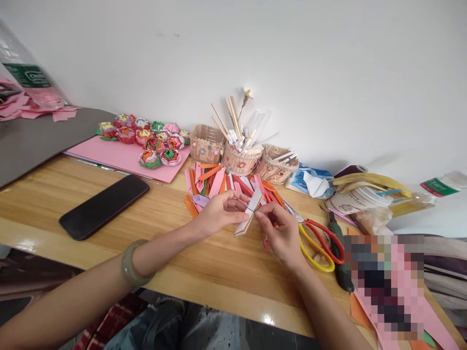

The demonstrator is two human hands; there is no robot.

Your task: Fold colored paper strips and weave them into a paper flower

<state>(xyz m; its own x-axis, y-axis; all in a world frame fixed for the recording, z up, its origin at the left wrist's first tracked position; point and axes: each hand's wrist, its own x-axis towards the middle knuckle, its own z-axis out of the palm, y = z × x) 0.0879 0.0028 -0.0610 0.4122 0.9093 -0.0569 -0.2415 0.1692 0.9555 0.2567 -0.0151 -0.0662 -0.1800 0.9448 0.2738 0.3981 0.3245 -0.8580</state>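
The left hand (221, 210), partly hidden, pinched folded paper (253, 201); the right hand (280, 229), just beside it, gripped a thin tie (251, 209).

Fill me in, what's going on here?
A person's left hand holds a folded paper stack, while the right hand pinches at a thin dark strand across its middle. Behind the hands lies a pile of folded paper strips. Paper flowers sit on a pink sheet, and scissors lie beside the right hand.
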